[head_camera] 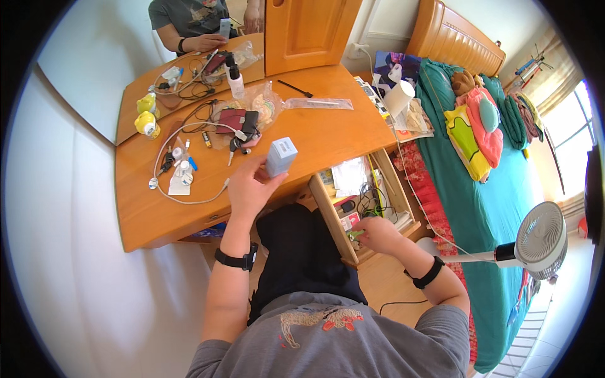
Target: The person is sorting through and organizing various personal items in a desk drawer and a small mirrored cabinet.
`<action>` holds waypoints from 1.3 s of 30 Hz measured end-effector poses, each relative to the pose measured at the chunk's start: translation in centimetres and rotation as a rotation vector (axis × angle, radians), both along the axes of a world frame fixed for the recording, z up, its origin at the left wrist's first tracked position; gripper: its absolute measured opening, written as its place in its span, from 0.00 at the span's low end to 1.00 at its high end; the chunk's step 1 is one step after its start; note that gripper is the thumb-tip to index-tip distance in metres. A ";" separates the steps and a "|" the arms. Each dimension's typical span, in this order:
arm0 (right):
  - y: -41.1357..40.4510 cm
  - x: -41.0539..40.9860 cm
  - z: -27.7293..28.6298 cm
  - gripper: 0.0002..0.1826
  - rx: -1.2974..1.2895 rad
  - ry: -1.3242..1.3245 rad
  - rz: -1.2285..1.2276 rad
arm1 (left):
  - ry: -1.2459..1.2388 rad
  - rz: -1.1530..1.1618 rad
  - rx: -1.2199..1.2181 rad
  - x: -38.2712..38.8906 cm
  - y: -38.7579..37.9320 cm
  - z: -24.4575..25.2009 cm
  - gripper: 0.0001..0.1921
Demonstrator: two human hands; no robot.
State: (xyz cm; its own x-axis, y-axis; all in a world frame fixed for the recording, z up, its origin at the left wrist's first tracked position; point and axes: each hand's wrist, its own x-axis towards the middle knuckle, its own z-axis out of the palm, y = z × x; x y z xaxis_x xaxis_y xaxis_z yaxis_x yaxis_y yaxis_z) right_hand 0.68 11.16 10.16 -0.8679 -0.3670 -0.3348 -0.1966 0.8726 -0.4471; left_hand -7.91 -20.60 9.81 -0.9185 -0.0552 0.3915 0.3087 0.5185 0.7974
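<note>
Between the thumb and fingers of my left hand (253, 186) is a small pale-blue carton (281, 156) bearing print, held upright above the desk's front edge. My right hand (380, 234) reaches into the front of a pulled-out wooden drawer (350, 260). Its fingertips are at a small green object (354, 235), but whether they grip it is hidden. Inside the drawer lie white papers (350, 177), tangled black cables (371, 201) and a red-and-white box (350, 220).
The wooden desk (326, 127) holds a white cable (189, 202), a dark red wallet (230, 121), a pump bottle (235, 82), yellow figurine (146, 124) and keys (166, 163). A mirror (208, 47) stands behind. Right are a bed (444, 175) and an electric fan (539, 236).
</note>
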 end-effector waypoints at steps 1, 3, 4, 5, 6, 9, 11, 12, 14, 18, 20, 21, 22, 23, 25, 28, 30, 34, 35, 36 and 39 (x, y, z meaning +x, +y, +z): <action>-0.9 -1.0 1.5 0.13 -0.073 0.035 -0.016 | 0.007 0.010 -0.004 0.1 -0.1 0.1 0.22; -3.3 -2.9 4.1 0.12 -0.215 0.105 -0.031 | -0.037 -0.014 -0.046 0.3 -0.3 0.3 0.24; -4.4 -4.2 5.0 0.11 -0.255 0.196 -0.031 | -0.049 -0.002 -0.033 0.3 -0.3 0.4 0.24; -5.6 -5.7 5.6 0.10 -0.296 0.286 -0.030 | -0.039 0.010 -0.035 0.3 -0.4 0.3 0.24; -6.7 -7.4 6.1 0.10 -0.297 0.298 -0.019 | -0.046 0.009 -0.059 0.2 -0.4 0.2 0.25; -10.4 -13.5 6.8 0.08 -0.358 0.469 0.000 | -0.063 0.029 -0.077 0.0 -0.4 0.1 0.25; -13.3 -18.6 6.9 0.08 -0.361 0.531 0.067 | -0.032 0.036 -0.095 0.1 -0.3 0.5 0.24; -14.9 -20.9 6.8 0.08 -0.391 0.599 0.138 | -0.031 0.042 -0.078 0.2 -0.4 0.6 0.24; -18.5 -23.9 6.5 0.08 -0.408 0.429 0.071 | -0.005 0.062 -0.078 0.3 -0.8 0.4 0.23; -21.6 -28.8 3.3 0.10 -0.290 0.407 0.109 | 0.107 0.091 -0.058 -0.7 -0.2 -0.4 0.21; -21.8 -29.9 2.9 0.14 -0.253 0.249 0.125 | 0.164 0.102 -0.060 -1.0 -0.1 -0.6 0.20; -22.3 -29.7 3.5 0.14 -0.253 0.248 0.137 | 0.164 0.113 -0.059 -0.9 -0.3 -0.7 0.20; -22.4 -29.6 4.1 0.15 -0.263 0.164 0.068 | 0.152 0.132 -0.083 -0.9 -0.4 -0.8 0.22; -22.3 -29.5 4.7 0.15 -0.271 0.079 -0.006 | 0.139 0.147 -0.107 -0.9 -0.5 -1.0 0.23; -21.4 -28.8 5.5 0.14 -0.395 0.148 -0.077 | 0.164 0.175 -0.091 -1.0 -0.5 -1.4 0.24; -19.1 -26.7 6.6 0.12 -0.565 0.431 -0.179 | 0.174 0.217 -0.113 -1.3 -0.3 -2.0 0.27; -17.0 -25.2 6.5 0.09 -0.753 0.576 -0.273 | 0.167 0.222 -0.148 -1.5 0.0 -2.0 0.28; -14.2 -20.6 6.3 0.11 -0.796 0.212 -0.392 | 0.203 0.227 -0.098 -1.5 -0.4 -2.3 0.28; -13.6 -19.7 6.2 0.11 -0.682 0.234 -0.354 | 0.197 0.225 -0.099 -1.4 -0.5 -2.4 0.28; -12.9 -19.0 6.3 0.12 -0.570 0.258 -0.319 | 0.210 0.229 -0.106 -1.3 -0.5 -2.2 0.27; -10.7 -17.5 6.8 0.10 -0.464 0.113 -0.288 | 0.162 0.213 -0.077 -1.2 -0.3 -1.8 0.27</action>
State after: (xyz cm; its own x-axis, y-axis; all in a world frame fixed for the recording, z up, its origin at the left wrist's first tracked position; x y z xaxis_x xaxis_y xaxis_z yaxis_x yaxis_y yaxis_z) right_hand -16.78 0.43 16.92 -0.9760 -0.1965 -0.0940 -0.0480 0.6149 -0.7871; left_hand -9.10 -20.89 7.96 -0.8145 -0.2047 0.5429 0.3064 0.6429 0.7020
